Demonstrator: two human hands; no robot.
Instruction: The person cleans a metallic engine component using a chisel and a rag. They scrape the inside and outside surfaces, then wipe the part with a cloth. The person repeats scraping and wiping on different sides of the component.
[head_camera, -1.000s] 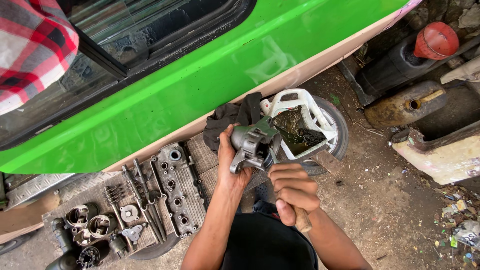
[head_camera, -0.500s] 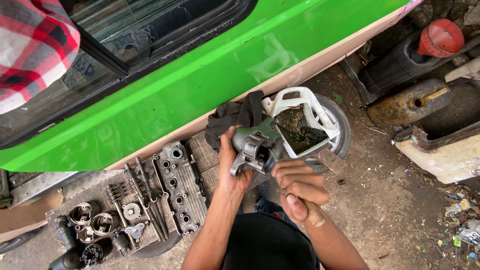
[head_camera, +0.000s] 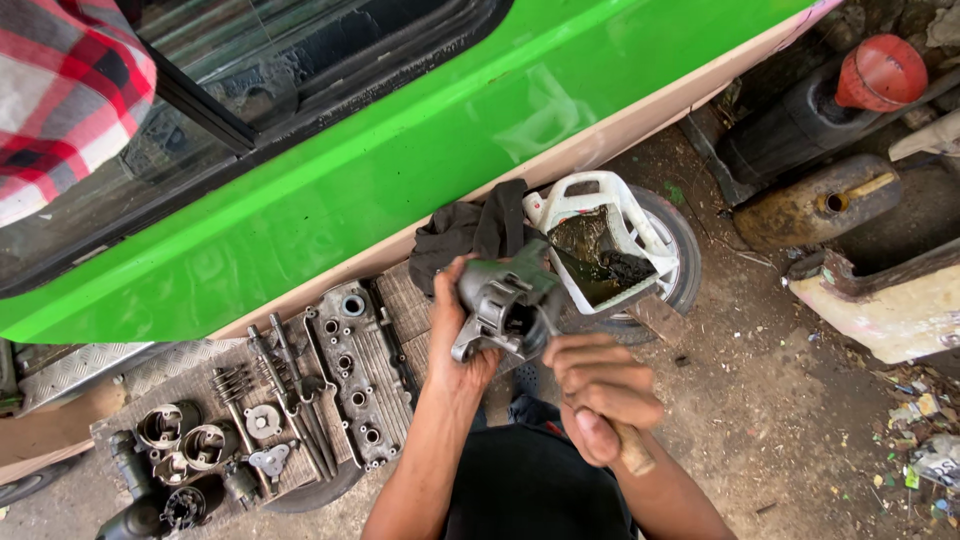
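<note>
My left hand (head_camera: 455, 335) grips a grey cast-metal engine housing (head_camera: 503, 303) and holds it up over the ground. My right hand (head_camera: 597, 393) is closed around a tool with a wooden handle (head_camera: 633, 452); its thin shaft reaches into the housing's opening. Just behind the housing sits a cut-open white plastic jug (head_camera: 610, 225) with dark oily liquid inside. A black rag (head_camera: 468, 232) lies beside the jug.
A green vehicle body (head_camera: 400, 150) fills the upper view. On the ground at left lie a cylinder head cover (head_camera: 355, 375), pistons (head_camera: 185, 440) and small parts. A black can with a red funnel (head_camera: 880, 70) and a rusty tank (head_camera: 820, 205) stand at right. A person's red plaid sleeve (head_camera: 60, 90) shows top left.
My right hand with the tool has shifted slightly down and right, while the left hand keeps holding the housing in about the same place.
</note>
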